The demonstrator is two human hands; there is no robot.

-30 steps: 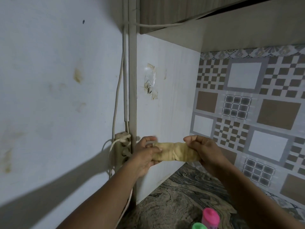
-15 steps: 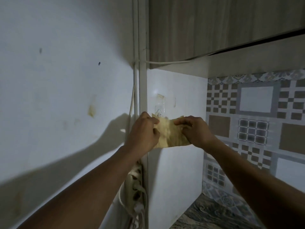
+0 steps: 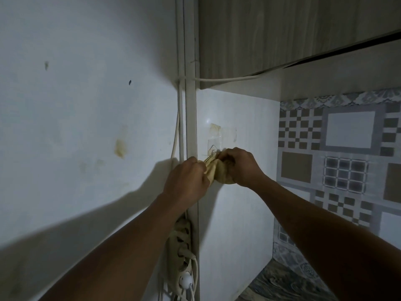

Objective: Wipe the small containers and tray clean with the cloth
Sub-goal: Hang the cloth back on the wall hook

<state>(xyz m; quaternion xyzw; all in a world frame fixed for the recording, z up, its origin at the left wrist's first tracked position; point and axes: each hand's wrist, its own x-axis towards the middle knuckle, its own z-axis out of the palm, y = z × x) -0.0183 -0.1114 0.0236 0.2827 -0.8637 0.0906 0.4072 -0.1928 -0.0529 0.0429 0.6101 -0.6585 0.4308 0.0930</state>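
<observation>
Wall: flat, pale painted plaster filling the left side, marked with yellowish stains and small dark specks.
Cupboard: wood-grain board, top right, with a straight lower edge and a dark gap along it.
Tiles: glossy squares at the far right, printed with checks, grids and plain brown and white panels.
Panel: smooth white upright board between the wall and the tiles.
Counter: swirled marble-look surface, bottom right.
Power strip: long cream plastic bar fixed upright low on the wall's edge, with plugs and round cords.
Cable: thin white cord running under the cupboard and down the corner trim.
Left hand: fingers curled tight, pinching the left end of the cloth.
Right hand: fingers bent and pressed together, gripping the right end of the cloth.
Cloth: soft, crumpled, pale yellow, bunched between both hands, its top corner up at the hook.
Hook: small clear plastic stick-on pad with a metal hook, on the panel, just above the hands.
</observation>
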